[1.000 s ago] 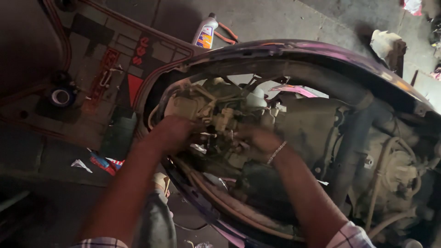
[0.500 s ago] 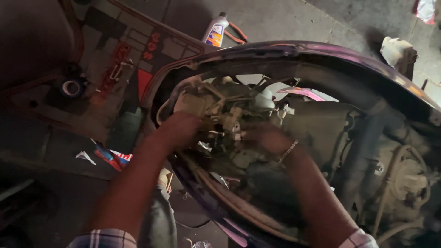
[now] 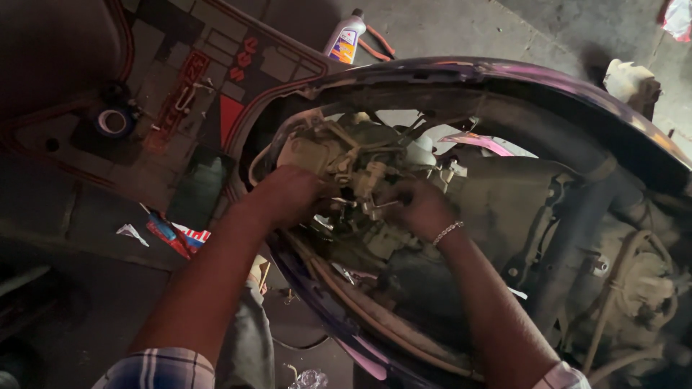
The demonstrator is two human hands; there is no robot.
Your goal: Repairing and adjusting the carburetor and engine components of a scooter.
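Observation:
Both my hands reach into the open body of a scooter with a purple frame [image 3: 461, 75]. A dusty beige carburettor [image 3: 357, 169] sits among hoses and cables in the middle of the engine bay. My left hand [image 3: 288, 194] is curled against its left side. My right hand [image 3: 418, 205], with a thin bracelet on the wrist, closes its fingers on a small metal part at the carburettor's lower right. What the fingertips pinch is hidden in the shadow.
A white plastic bottle [image 3: 344, 37] stands on the concrete behind the scooter. A patterned mat [image 3: 202, 79] lies at left with a roll of tape [image 3: 112, 121] on it. Coloured wrappers [image 3: 176, 234] lie on the floor. The grey engine casing [image 3: 504, 209] fills the right.
The view has shifted slightly, so the scooter sits lower in frame. Both hands stay at the carburettor, with only small finger movements.

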